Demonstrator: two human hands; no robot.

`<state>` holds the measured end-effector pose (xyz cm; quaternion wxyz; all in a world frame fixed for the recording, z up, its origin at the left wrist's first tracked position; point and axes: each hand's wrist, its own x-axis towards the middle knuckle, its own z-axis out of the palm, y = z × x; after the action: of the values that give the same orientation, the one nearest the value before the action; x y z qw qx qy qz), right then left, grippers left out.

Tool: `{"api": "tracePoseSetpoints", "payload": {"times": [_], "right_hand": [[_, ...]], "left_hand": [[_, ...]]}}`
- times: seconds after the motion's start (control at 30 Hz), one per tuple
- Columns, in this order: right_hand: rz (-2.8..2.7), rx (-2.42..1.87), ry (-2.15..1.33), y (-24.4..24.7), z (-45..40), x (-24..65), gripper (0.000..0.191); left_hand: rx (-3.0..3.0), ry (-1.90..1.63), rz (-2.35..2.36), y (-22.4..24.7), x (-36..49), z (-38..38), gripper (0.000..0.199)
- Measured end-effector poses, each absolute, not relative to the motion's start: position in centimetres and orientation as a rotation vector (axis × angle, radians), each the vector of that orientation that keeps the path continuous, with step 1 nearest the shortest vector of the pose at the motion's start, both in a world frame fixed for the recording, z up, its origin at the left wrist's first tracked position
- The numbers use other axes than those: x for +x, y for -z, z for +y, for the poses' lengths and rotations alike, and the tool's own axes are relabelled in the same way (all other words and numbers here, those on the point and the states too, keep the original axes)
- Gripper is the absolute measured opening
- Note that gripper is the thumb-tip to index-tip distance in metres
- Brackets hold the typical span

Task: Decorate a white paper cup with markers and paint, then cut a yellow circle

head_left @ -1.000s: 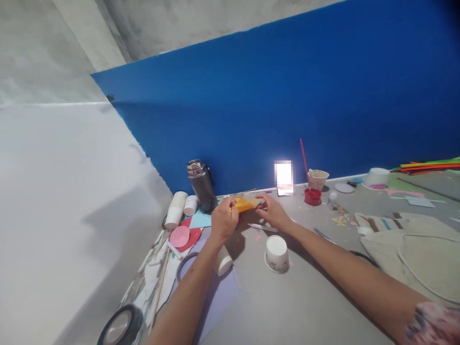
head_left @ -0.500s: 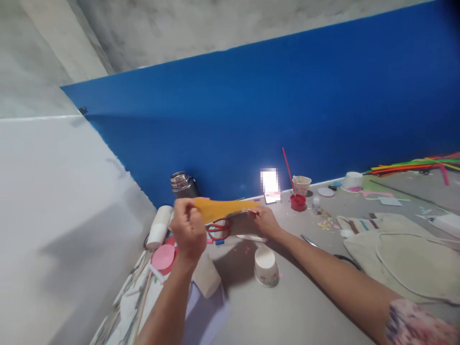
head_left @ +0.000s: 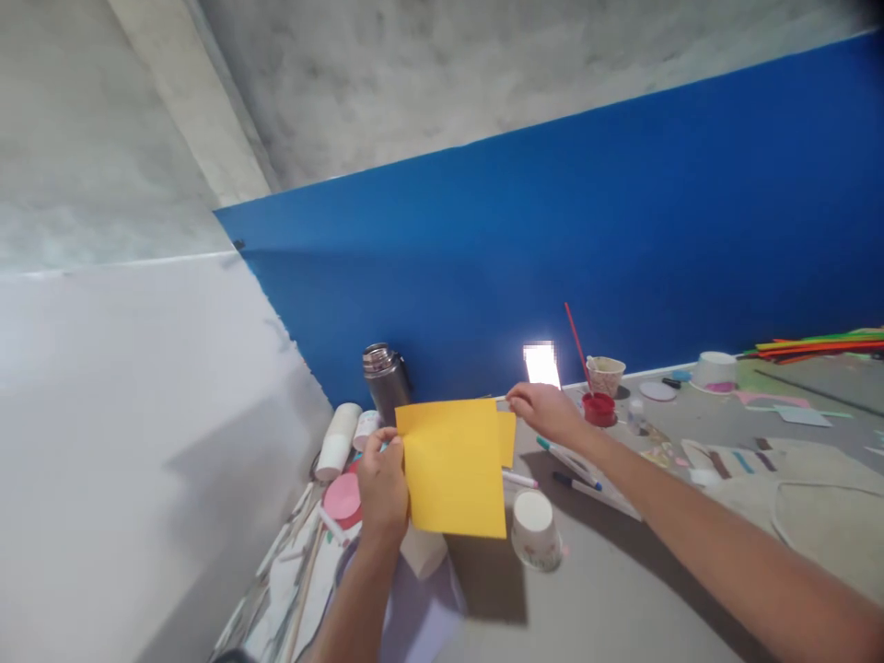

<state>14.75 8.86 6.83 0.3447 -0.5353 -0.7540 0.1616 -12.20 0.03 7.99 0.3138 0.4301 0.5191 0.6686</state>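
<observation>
A square yellow sheet (head_left: pixel 452 470) is held up above the table by its left edge, its broad face toward me. My left hand (head_left: pixel 384 483) pinches that edge between thumb and fingers. A smaller yellow piece (head_left: pixel 507 439) shows behind the sheet's right edge. My right hand (head_left: pixel 545 410) is closed just right of the sheet's upper right corner; what its fingertips hold, if anything, is too small to make out. An upside-down paper cup (head_left: pixel 535 529) stands to the right of the sheet.
A dark flask (head_left: pixel 387 382) and white cups (head_left: pixel 339 442) stand at the left back. Pink discs (head_left: pixel 343 497) lie below them. Pens (head_left: pixel 570 460) lie under my right forearm. Behind are a red paint pot (head_left: pixel 599 409) and a bright phone screen (head_left: pixel 541 364).
The yellow sheet has turned from nearly edge-on to face me. My right hand has moved off its right end. The view has shifted, and the red scissors are no longer visible.
</observation>
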Motion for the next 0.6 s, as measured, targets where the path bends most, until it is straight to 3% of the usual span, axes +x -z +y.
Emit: {"api": "tracePoseSetpoints", "payload": {"times": [0.13,0.27,0.47,0.6], "right_hand": [[-2.081,-1.239,-0.565,-9.0,4.4,16.5,0.034],[-2.109,-1.185,-0.670,-7.5,-0.7,18.2,0.049],[-2.070,-1.285,-0.647,-3.6,-2.7,19.4,0.052],[-2.168,-1.251,-0.627,-3.8,-3.0,18.9,0.053]], "left_hand": [[1.108,-1.842,1.447,-8.6,-12.6,-0.7,0.031],[0.886,-1.880,1.386,-8.7,-14.5,-0.2,0.035],[0.626,-1.589,1.158,-8.6,-15.6,0.8,0.020],[0.621,-1.427,0.949,-9.1,-15.1,-0.2,0.026]]}}
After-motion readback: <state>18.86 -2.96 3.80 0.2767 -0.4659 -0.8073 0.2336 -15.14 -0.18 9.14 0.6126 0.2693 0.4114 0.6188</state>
